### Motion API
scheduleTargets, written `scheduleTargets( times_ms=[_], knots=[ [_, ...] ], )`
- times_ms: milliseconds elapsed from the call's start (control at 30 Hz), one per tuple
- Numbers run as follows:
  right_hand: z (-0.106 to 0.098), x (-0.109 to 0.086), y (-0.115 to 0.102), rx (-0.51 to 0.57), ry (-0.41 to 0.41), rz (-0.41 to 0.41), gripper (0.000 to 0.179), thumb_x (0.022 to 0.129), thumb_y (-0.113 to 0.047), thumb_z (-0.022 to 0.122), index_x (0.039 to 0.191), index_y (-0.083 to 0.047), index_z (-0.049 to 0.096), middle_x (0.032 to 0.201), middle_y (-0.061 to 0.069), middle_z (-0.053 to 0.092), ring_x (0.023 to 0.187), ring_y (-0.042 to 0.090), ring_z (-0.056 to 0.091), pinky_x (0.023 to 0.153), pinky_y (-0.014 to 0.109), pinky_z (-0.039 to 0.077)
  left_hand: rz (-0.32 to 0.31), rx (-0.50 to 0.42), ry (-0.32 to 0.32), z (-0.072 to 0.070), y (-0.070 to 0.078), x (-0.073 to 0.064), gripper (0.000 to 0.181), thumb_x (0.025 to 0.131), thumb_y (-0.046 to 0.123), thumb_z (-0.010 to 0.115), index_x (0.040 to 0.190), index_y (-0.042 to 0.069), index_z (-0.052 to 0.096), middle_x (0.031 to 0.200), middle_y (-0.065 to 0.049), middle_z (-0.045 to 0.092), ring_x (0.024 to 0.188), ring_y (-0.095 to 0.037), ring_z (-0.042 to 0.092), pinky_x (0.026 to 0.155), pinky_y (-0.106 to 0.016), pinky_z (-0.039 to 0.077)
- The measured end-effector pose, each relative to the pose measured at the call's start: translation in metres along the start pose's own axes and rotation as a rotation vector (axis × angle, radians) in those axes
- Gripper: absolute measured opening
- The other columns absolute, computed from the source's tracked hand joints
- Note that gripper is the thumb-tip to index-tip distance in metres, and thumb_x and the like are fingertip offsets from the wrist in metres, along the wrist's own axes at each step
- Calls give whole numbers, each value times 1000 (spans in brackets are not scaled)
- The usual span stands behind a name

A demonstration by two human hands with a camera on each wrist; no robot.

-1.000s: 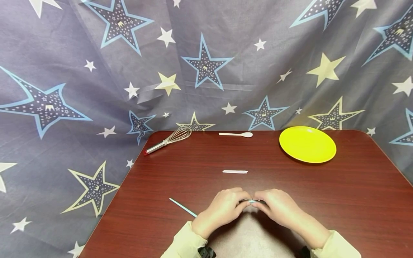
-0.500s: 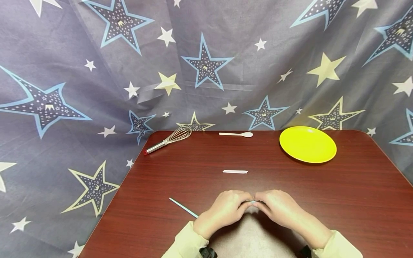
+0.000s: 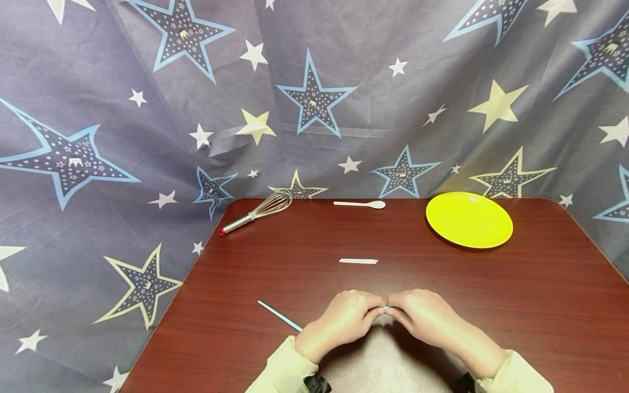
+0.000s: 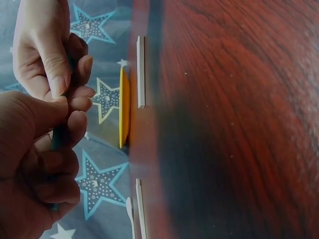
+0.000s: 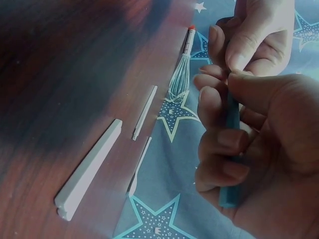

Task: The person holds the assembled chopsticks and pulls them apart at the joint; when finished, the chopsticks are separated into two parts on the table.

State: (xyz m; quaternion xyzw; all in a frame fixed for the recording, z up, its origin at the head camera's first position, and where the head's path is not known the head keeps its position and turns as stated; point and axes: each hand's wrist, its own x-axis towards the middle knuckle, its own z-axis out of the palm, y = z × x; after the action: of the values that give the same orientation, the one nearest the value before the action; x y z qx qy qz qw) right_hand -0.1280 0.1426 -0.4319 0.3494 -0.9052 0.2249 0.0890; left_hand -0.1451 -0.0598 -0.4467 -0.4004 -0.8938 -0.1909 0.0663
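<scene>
In the head view my left hand and right hand meet fingertip to fingertip above the table's near side. A slim teal stick runs along the right palm, with the fingers curled round it and the thumb on its upper end. Dark teal also shows in the left hand's curled fingers, on a stick in the left wrist view. Where the thumbs meet, fingers cover it, so I cannot tell whether this is one piece or two joined. Beside the left forearm lies a light blue stick, partly hidden by the wrist.
White sticks lie mid-table, and another thick white stick shows in the right wrist view. Along the back of the red-brown table are a whisk, a white spoon and a yellow plate. Behind hangs a star-patterned cloth.
Both hands stay almost in place. The fingers and thumbs have closed in at the meeting point, so less of the teal stick shows between them. Things on the table have not moved.
</scene>
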Motion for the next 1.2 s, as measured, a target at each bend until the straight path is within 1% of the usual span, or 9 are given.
scheduleTargets(
  times_ms=[200, 367, 533, 667, 833, 1200],
  knots=[
    [0, -1, 1, 0, -6, -18, 31, 91, -23, 67, 68, -25, 47, 59, -18, 34, 54, 1, 36, 51, 23, 34, 28, 0, -3, 1, -2, 0, 13, 96, 26, 61, 84, 22, 66, 73, 16, 55, 65, 3, 46, 58, -16, 40],
    [2, -1, 2, 2, -5, -29, 30, 91, -21, 66, 69, -25, 47, 59, -18, 34, 54, 1, 36, 51, 23, 34, 49, -12, -8, 0, -3, 1, 17, 96, 26, 61, 80, 19, 64, 70, 14, 51, 63, 2, 44, 57, -15, 37],
    [3, -2, 2, 9, -2, -44, 28, 91, -20, 67, 70, -25, 49, 60, -19, 36, 55, 0, 37, 50, 24, 35, 40, -58, -30, 1, -6, 0, 21, 96, 26, 60, 77, 18, 62, 64, 15, 47, 57, 2, 40, 52, -14, 33],
    [4, -2, 3, 22, 6, -60, 32, 91, -20, 67, 67, -25, 46, 59, -19, 33, 54, 0, 34, 50, 22, 34, 36, -85, -40, 2, -7, 0, 22, 97, 28, 59, 77, 18, 62, 62, 15, 45, 55, 3, 39, 50, -14, 31],
    [4, -2, 3, 17, 17, -70, 33, 91, -20, 67, 67, -25, 46, 59, -18, 31, 54, 0, 33, 49, 22, 33, 36, -113, -39, 4, -8, 0, 22, 96, 27, 59, 78, 17, 63, 62, 14, 45, 54, 3, 38, 50, -13, 31],
    [5, -2, 4, 6, 34, -80, 32, 90, -19, 68, 67, -25, 46, 59, -18, 31, 54, 0, 33, 48, 22, 33, 23, -114, -27, 4, -8, 0, 18, 96, 27, 59, 81, 19, 66, 64, 16, 48, 56, 4, 40, 53, -13, 34]
  ],
)
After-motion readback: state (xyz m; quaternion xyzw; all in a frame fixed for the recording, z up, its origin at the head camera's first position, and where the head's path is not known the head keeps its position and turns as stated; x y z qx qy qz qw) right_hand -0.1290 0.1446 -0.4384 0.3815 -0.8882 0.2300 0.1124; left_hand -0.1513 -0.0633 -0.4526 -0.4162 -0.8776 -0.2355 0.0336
